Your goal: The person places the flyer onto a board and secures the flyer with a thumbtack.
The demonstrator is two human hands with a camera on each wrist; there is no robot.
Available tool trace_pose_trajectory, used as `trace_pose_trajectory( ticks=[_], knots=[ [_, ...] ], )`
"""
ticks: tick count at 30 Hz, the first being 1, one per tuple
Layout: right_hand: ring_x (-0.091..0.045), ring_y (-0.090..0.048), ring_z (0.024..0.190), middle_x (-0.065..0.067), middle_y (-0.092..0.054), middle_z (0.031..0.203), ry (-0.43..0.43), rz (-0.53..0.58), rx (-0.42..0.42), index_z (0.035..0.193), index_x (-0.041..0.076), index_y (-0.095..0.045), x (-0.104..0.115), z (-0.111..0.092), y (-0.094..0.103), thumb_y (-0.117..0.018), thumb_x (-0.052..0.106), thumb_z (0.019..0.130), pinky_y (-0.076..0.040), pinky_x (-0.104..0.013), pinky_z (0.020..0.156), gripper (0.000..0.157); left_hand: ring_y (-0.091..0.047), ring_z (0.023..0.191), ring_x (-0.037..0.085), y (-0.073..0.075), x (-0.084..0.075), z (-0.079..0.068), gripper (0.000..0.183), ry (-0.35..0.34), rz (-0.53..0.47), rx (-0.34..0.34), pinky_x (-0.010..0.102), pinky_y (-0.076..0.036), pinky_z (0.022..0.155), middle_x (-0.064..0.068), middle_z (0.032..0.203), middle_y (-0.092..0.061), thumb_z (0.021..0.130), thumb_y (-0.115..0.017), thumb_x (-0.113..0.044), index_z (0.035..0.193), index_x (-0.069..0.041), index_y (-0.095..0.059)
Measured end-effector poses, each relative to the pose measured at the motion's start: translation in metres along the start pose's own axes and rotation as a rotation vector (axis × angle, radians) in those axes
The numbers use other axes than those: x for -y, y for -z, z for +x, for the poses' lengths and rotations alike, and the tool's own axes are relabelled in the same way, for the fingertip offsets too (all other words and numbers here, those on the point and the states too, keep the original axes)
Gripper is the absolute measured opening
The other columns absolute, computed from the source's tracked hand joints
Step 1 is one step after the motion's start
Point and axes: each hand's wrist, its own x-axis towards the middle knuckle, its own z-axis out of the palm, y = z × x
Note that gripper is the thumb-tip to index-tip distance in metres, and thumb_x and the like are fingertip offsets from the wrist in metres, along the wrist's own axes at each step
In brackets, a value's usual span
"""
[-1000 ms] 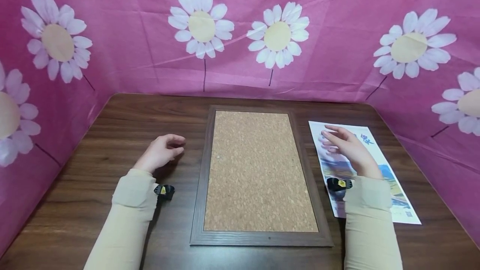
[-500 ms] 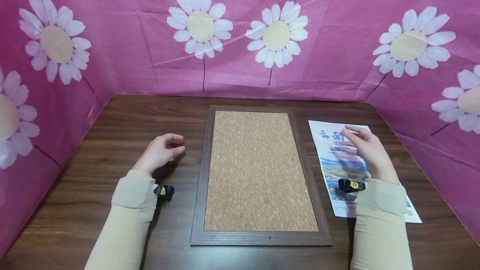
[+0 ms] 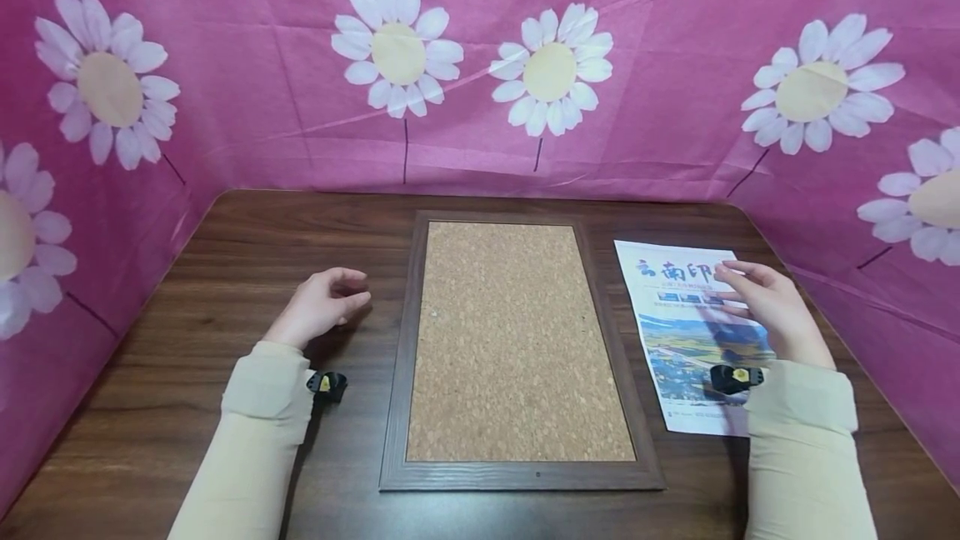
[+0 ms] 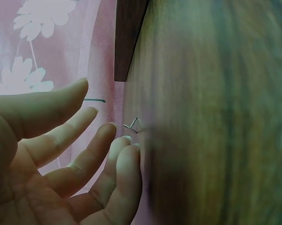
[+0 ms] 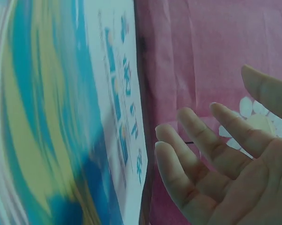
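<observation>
Board (image 3: 517, 340): flat on our bench (image 3: 187, 315), centred, perhaps for even reach.
Poster (image 3: 678, 336): face up to its right, we think for easy reading.
Left grip (image 3: 318, 304): apart, holding nothing.
Right grip (image 3: 776, 311): apart, holding nothing, over the poster.

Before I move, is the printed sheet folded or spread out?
Spread out: the head view shows the printed sheet lying open on the table, no visible part doubled over; part of its right edge is hidden.
</observation>
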Motion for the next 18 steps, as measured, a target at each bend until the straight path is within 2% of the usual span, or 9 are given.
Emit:
trace_pose_trajectory(
  ticks=[1,4,6,8,11,13,15,18],
  knots=[
    [0.009,-0.063,0.080,0.028,-0.051,0.098,-0.005,-0.029,-0.008,0.146,-0.003,-0.037,-0.001,0.000,0.002,-0.056,0.050,0.097,-0.057,-0.019,0.070,0.074,-0.066,0.094,0.022,0.000,0.000,0.000,0.044,-0.001,-0.003,-0.001,0.026,-0.057,0.072,0.025,0.133,-0.058,0.098,-0.062,-0.018,0.135,0.002,-0.053],
    [0.011,-0.059,0.077,0.001,-0.058,0.117,-0.020,-0.106,-0.010,0.148,-0.008,-0.031,-0.004,0.000,0.010,-0.053,0.052,0.098,-0.056,-0.019,0.069,0.081,-0.067,0.094,0.023,0.000,-0.001,-0.001,0.044,-0.001,-0.016,-0.001,0.027,-0.057,0.073,0.025,0.134,-0.058,0.097,-0.062,-0.019,0.135,0.002,-0.053],
    [0.010,-0.057,0.077,-0.018,-0.051,0.132,-0.045,-0.133,-0.017,0.148,-0.009,-0.030,-0.005,-0.001,0.015,-0.051,0.052,0.098,-0.055,-0.020,0.069,0.081,-0.067,0.096,0.024,0.000,-0.002,-0.001,0.044,-0.006,-0.023,-0.002,0.027,-0.058,0.074,0.026,0.133,-0.059,0.097,-0.062,-0.018,0.135,0.002,-0.053],
    [0.005,-0.056,0.079,-0.030,-0.038,0.142,-0.089,-0.150,-0.030,0.149,-0.007,-0.030,-0.006,-0.003,0.020,-0.049,0.054,0.098,-0.055,-0.024,0.068,0.082,-0.066,0.099,0.024,-0.001,-0.003,-0.002,0.044,-0.010,-0.031,-0.001,0.027,-0.058,0.074,0.026,0.133,-0.059,0.097,-0.063,-0.019,0.135,0.003,-0.054],
    [-0.008,-0.058,0.084,-0.031,-0.041,0.139,-0.144,-0.142,-0.067,0.147,-0.005,-0.032,-0.008,-0.005,0.028,-0.049,0.055,0.098,-0.055,-0.030,0.066,0.080,-0.065,0.104,0.026,-0.002,-0.006,-0.003,0.045,-0.018,-0.044,0.001,0.029,-0.059,0.075,0.026,0.133,-0.059,0.097,-0.063,-0.019,0.135,0.003,-0.054],
    [-0.014,-0.057,0.087,-0.024,-0.049,0.131,-0.170,-0.150,-0.096,0.144,-0.002,-0.038,-0.009,-0.006,0.033,-0.050,0.056,0.097,-0.054,-0.030,0.064,0.075,-0.064,0.108,0.028,-0.002,-0.007,-0.003,0.045,-0.016,-0.054,0.007,0.030,-0.059,0.076,0.026,0.133,-0.058,0.097,-0.064,-0.019,0.135,0.004,-0.053],
    [-0.022,-0.057,0.092,-0.024,-0.050,0.129,-0.170,-0.158,-0.112,0.143,-0.003,-0.039,-0.011,-0.005,0.037,-0.051,0.054,0.097,-0.053,-0.030,0.065,0.074,-0.063,0.111,0.031,-0.003,-0.008,-0.004,0.046,-0.013,-0.063,0.014,0.031,-0.060,0.077,0.027,0.133,-0.057,0.097,-0.064,-0.019,0.135,0.004,-0.052],
    [-0.040,-0.053,0.109,-0.029,-0.046,0.136,-0.179,-0.180,-0.124,0.144,-0.006,-0.037,-0.015,-0.005,0.043,-0.050,0.052,0.098,-0.054,-0.043,0.078,0.076,-0.061,0.116,0.034,-0.003,-0.010,-0.005,0.047,-0.009,-0.077,0.024,0.033,-0.060,0.079,0.027,0.134,-0.057,0.097,-0.063,-0.020,0.136,0.005,-0.052]
  ],
)
